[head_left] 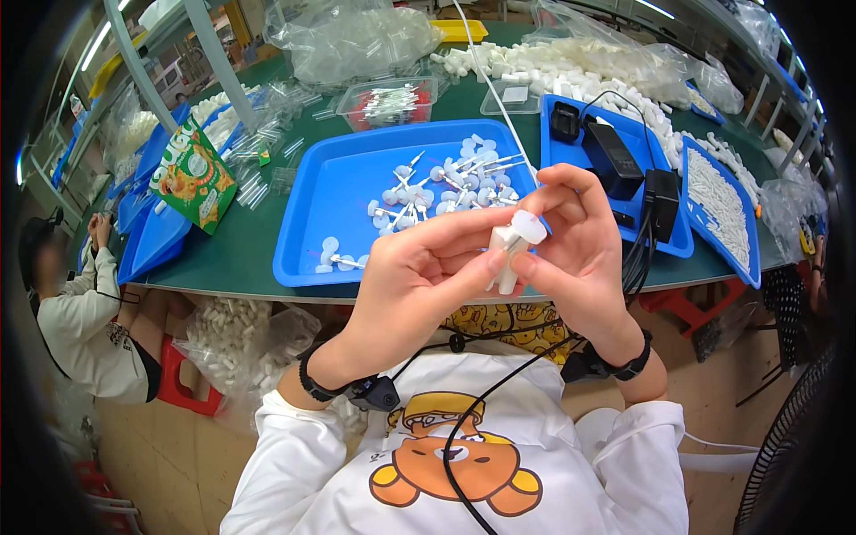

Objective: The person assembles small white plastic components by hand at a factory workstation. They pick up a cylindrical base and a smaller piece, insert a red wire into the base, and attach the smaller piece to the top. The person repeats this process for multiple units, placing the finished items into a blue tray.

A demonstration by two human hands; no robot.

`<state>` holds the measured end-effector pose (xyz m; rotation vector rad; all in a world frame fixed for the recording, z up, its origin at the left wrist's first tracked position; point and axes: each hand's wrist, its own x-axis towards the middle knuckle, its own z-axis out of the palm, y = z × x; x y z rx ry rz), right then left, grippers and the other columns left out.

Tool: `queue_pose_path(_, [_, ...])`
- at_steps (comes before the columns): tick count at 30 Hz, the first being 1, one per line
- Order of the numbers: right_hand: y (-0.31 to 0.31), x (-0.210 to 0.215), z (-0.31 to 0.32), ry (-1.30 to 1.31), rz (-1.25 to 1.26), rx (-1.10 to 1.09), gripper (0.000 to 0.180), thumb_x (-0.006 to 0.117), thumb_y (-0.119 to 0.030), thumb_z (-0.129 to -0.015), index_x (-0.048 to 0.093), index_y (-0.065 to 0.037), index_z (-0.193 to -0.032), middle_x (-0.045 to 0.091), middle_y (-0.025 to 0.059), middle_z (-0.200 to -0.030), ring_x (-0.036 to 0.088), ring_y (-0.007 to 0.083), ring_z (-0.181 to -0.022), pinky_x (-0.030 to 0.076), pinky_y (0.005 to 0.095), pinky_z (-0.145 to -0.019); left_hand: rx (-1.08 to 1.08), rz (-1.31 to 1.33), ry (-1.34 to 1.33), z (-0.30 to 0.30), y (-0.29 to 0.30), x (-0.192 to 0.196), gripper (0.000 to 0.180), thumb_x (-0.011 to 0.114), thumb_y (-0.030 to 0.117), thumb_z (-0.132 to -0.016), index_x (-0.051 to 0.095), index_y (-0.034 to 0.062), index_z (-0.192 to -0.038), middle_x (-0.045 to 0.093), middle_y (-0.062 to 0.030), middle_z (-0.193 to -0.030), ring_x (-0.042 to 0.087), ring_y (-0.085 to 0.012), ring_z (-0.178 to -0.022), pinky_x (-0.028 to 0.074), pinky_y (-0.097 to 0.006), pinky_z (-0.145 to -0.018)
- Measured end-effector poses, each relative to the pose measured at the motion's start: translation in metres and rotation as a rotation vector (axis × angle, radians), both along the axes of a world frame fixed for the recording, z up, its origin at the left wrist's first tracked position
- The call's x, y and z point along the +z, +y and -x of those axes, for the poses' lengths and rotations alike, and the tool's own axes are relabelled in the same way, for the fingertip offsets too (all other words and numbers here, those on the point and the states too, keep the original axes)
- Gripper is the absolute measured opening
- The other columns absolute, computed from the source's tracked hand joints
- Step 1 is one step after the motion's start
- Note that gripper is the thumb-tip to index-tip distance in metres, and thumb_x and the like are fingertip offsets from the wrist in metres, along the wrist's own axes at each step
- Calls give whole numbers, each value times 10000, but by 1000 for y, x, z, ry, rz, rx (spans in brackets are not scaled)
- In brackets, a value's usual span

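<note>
A glossy green snack bag [193, 183] lay left of a shallow, smooth blue tray [325, 192]. By the tray's near right corner, the left hand [412, 267] and right hand [584, 245] pinched a white plastic part [505, 241] between thumbs and fingers: tube-like, with a flat, round disc. Rightward sat a boxy black adapter [613, 160].

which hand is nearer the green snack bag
Left. The left hand is right of the green snack bag, nearer the person; the right hand is farther right.
</note>
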<state>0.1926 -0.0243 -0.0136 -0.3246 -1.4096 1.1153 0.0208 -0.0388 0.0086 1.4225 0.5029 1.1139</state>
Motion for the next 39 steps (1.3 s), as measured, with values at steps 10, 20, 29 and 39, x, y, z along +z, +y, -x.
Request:
queue_pose_path(10, [0, -5, 4, 0, -98, -4, 573, 560, 118, -688, 354, -26, -1203, 487, 49, -979, 490, 120, -929, 387, 298, -877, 44, -38, -21, -2, 1, -3, 254, 575, -14, -832, 511, -39, -1076, 602, -143, -1032, 608, -184, -932, 521, -292, -791])
queue_pose_path(20, [-7, 0, 4, -223, -310, -203, 342, 529, 94, -712, 522, 20, -1045, 492, 98, -1024, 491, 167, -940, 407, 292, -829, 69, -30, 9, -1, 2, -3, 187, 589, -23, -804, 488, -3, -960, 602, -83, -936, 606, -142, -877, 514, -245, -723])
queue_pose_path(29, [-5, 8, -4, -263, -225, -34, 256, 561, 49, -786, 576, 33, -1042, 527, 104, -984, 511, 170, -917, 405, 291, -817, -118, 44, 3, 11, 4, 4, 179, 584, -39, -809, 483, -3, -954, 609, -100, -896, 602, -126, -802, 515, -260, -714])
queue_pose_path(39, [-8, 21, -16, -383, -175, 62, 250, 580, 14, -779, 633, 13, -1023, 546, 103, -954, 505, 168, -905, 399, 292, -817, -119, 154, 104, 12, 1, 10, 230, 640, 3, -781, 467, 2, -933, 617, -117, -895, 628, -162, -854, 541, -253, -721])
